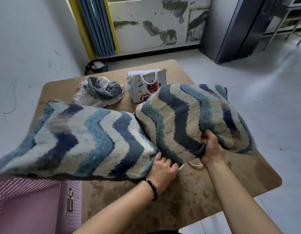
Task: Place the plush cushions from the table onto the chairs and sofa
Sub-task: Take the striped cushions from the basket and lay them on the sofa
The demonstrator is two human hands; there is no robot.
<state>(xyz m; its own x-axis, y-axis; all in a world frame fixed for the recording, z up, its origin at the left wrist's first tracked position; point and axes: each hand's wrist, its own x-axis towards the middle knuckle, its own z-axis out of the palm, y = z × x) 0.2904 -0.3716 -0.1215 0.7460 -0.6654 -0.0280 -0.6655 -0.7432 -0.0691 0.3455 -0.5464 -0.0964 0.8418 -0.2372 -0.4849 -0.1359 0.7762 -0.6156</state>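
Note:
Two plush cushions with blue and cream wavy stripes lie side by side on the brown table [188, 196]. The left cushion [75, 141] hangs over the table's left edge. My left hand [163, 169] grips its near right corner. The right cushion [193, 119] is tilted up at its near edge, where my right hand [211, 146] pinches the plush fabric. No sofa is in view.
A purple mesh chair [31, 205] stands at the bottom left beside the table. Behind the cushions lie a heap of grey and white cloth [100, 92] and a white cartoon-print bag [146, 86]. A black bin [96, 66] stands by the wall. Grey floor spreads to the right.

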